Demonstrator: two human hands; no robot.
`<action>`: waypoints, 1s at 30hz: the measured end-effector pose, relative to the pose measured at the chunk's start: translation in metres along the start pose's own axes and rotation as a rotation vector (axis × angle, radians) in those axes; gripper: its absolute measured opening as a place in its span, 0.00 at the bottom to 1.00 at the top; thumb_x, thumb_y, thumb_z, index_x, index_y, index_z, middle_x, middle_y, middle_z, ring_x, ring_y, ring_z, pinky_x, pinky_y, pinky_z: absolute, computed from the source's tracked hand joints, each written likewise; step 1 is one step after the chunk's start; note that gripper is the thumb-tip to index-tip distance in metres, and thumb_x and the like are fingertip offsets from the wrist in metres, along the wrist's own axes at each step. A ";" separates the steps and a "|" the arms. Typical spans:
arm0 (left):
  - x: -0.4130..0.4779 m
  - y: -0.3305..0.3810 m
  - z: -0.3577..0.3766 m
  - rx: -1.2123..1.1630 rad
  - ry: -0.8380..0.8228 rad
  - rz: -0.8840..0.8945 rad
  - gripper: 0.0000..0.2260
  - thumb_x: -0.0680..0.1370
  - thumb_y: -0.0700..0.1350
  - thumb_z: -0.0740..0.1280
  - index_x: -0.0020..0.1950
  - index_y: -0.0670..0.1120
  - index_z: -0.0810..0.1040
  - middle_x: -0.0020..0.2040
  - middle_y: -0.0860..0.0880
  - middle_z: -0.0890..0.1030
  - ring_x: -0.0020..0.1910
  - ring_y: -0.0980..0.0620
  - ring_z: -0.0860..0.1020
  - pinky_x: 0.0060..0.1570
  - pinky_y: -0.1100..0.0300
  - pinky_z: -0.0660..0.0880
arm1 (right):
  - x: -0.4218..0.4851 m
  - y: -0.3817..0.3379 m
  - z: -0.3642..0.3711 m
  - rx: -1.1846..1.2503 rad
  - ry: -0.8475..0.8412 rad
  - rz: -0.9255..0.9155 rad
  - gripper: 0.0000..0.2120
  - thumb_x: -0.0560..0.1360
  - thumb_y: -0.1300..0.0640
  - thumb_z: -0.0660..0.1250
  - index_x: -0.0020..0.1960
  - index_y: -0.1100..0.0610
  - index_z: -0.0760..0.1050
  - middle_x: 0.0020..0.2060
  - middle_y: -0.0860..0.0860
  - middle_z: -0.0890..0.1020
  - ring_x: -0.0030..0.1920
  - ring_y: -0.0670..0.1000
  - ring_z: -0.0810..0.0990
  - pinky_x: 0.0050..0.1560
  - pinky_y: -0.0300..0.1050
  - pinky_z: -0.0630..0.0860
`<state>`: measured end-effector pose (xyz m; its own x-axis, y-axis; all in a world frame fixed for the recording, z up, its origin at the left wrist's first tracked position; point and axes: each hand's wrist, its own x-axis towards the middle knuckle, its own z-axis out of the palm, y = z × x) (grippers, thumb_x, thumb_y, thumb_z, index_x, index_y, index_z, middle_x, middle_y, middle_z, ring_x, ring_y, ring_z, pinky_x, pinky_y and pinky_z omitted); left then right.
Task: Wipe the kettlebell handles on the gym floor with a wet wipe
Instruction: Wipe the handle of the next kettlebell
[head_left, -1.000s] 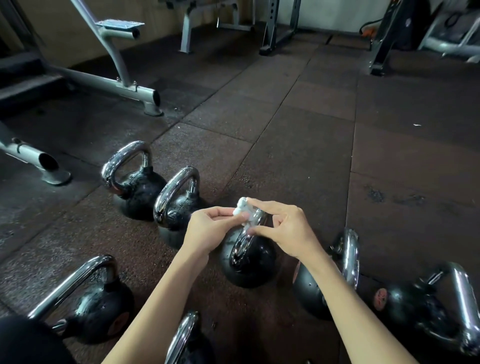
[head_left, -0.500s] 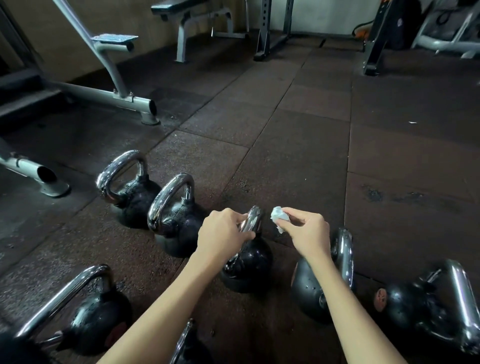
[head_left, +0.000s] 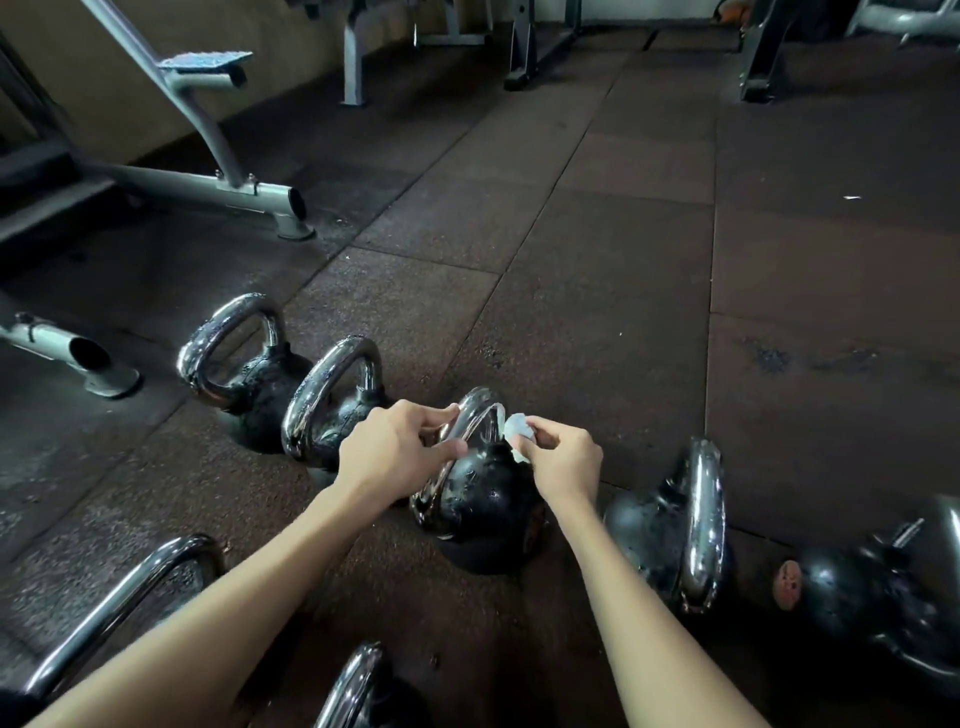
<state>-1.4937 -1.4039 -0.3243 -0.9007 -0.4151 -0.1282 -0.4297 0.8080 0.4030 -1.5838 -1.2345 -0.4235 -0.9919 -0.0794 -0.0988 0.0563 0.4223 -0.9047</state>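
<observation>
In the lower middle of the frame I see the left hand (head_left: 395, 452) with its fingers curled round the chrome handle (head_left: 480, 397) of the middle kettlebell (head_left: 488, 512), thumb laid along the near side of the loop. The right hand (head_left: 563, 462) pinches a wadded white wet wipe (head_left: 519, 428) between thumb and fingertips, and the wad touches the right leg of that same handle, just above the black ball. This kettlebell stands on the dark rubber floor (head_left: 571, 286) in a loose row. To its left, toward the middle left of the frame, are two more kettlebells (head_left: 249, 374), side by side and nearly touching, their handles shiny. To its right stands another kettlebell (head_left: 670, 525) with its handle edge-on to me, and at the lower right edge a tipped kettlebell (head_left: 883, 587) shows a reddish disc on its side. Along the bottom edge I make out two further chrome handles, one at the lower left (head_left: 119, 608) and one at bottom centre (head_left: 358, 686). Grey machine frames (head_left: 208, 182) fill the upper left. Both forearms are bare.
</observation>
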 end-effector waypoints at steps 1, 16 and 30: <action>0.002 -0.003 -0.003 0.013 -0.010 0.014 0.22 0.73 0.65 0.74 0.66 0.67 0.79 0.62 0.61 0.84 0.61 0.59 0.82 0.55 0.60 0.78 | 0.001 -0.002 0.006 -0.002 -0.009 -0.014 0.14 0.71 0.53 0.78 0.56 0.50 0.86 0.45 0.48 0.88 0.50 0.49 0.86 0.51 0.42 0.78; 0.024 -0.022 -0.003 -0.126 -0.101 0.028 0.20 0.70 0.65 0.77 0.61 0.69 0.80 0.50 0.72 0.79 0.52 0.66 0.81 0.49 0.63 0.78 | 0.017 -0.022 0.021 0.038 0.095 -0.263 0.13 0.72 0.55 0.79 0.57 0.51 0.87 0.51 0.48 0.88 0.51 0.44 0.86 0.53 0.31 0.77; 0.032 -0.053 -0.008 -0.545 -0.271 -0.055 0.20 0.75 0.53 0.77 0.67 0.58 0.81 0.50 0.60 0.87 0.51 0.69 0.82 0.45 0.78 0.73 | -0.022 -0.026 0.047 0.105 -0.033 -0.423 0.15 0.70 0.58 0.81 0.56 0.53 0.87 0.48 0.44 0.88 0.44 0.34 0.82 0.47 0.27 0.72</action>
<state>-1.4994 -1.4636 -0.3424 -0.8928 -0.2718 -0.3592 -0.4464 0.4285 0.7855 -1.5585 -1.2862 -0.4173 -0.9262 -0.2550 0.2777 -0.3410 0.2525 -0.9055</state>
